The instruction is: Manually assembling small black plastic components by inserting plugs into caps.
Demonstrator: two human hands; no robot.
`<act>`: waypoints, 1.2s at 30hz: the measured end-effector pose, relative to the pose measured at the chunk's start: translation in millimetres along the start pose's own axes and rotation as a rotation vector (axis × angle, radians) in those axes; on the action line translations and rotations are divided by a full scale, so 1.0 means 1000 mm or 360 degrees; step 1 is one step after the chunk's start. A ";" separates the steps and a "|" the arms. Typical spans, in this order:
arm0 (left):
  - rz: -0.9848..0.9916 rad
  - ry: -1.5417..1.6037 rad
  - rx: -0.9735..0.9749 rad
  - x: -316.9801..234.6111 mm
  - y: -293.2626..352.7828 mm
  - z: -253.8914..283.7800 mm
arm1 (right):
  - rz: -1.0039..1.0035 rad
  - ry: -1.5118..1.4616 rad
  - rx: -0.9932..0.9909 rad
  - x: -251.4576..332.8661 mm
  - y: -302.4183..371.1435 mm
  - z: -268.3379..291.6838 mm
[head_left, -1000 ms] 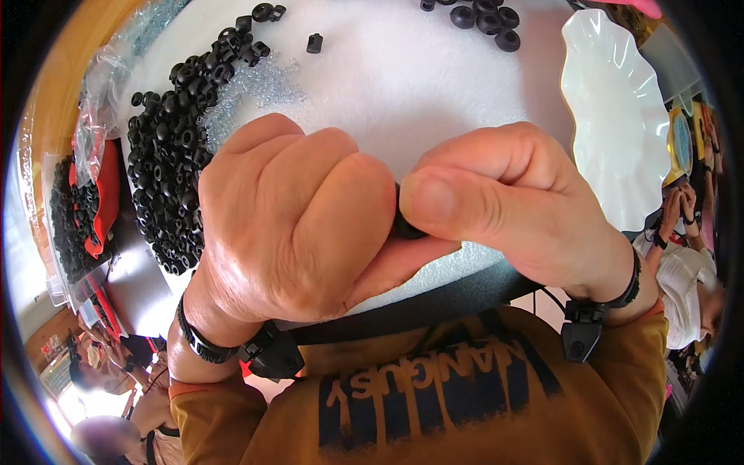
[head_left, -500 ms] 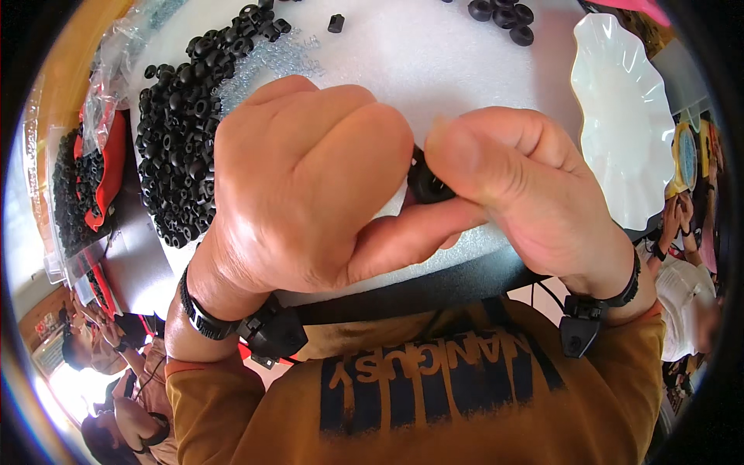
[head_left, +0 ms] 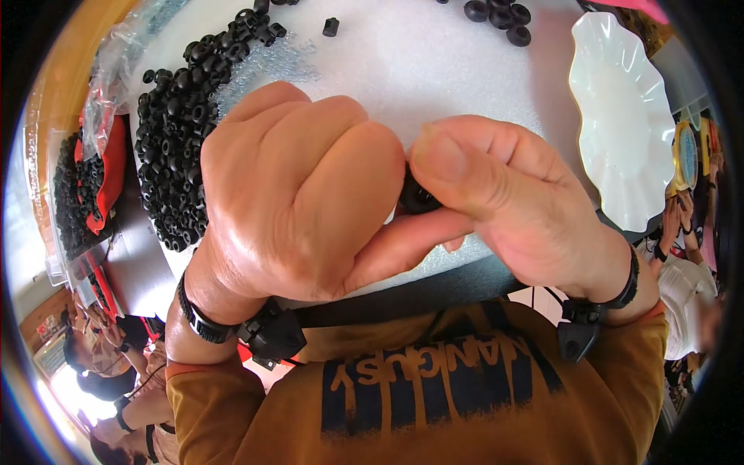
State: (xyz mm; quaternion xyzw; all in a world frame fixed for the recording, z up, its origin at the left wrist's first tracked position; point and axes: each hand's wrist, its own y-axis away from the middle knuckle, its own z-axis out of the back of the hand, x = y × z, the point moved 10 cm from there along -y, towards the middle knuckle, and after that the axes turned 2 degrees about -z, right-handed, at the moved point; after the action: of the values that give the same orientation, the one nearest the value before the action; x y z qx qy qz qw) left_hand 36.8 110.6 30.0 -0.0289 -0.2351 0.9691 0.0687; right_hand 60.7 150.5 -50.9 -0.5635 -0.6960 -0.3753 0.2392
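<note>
My left hand [head_left: 291,194] is curled, knuckles up, over the white foam sheet [head_left: 372,66]. Its thumb reaches right, under a small round black rubber-like part [head_left: 419,198]. My right hand [head_left: 508,186] pinches the same part between thumb and fingers, so both hands meet on it. Most of the part is hidden by the fingers, and whether a second small piece is in the left fist cannot be made out. Beside my left hand lies a heap of small black ring-like parts [head_left: 172,155]. Small clear bluish pieces [head_left: 267,68] lie scattered at its edge.
To the right stands a white scalloped dish [head_left: 624,116]. Several round black parts [head_left: 518,36] sit far right, and one single black part [head_left: 331,28] lies far off. At left is a clear box [head_left: 71,209] of black parts with a red scoop-like piece [head_left: 113,174]. Other people sit at both sides.
Both hands have shifted slightly left together with the black part. My right fingertips have come closer to my left hand, and less of the part shows.
</note>
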 end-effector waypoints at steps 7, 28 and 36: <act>-0.0039 0.0002 0.0096 -0.001 0.001 -0.006 | -0.0035 -0.0035 0.0039 -0.007 0.001 0.002; -0.0014 0.0375 -0.0184 0.007 -0.008 0.007 | 0.0126 0.0078 -0.0169 -0.002 0.000 0.006; 0.0571 0.1189 -0.0113 0.034 -0.005 -0.004 | 0.0245 0.0125 -0.0099 0.014 0.002 -0.001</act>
State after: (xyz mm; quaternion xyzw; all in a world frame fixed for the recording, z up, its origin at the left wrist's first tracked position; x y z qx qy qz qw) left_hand 4.7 122.3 27.7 -0.4215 -0.2185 0.8799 -0.0216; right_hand 59.1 158.6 -38.9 -0.6073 -0.6288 -0.3991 0.2768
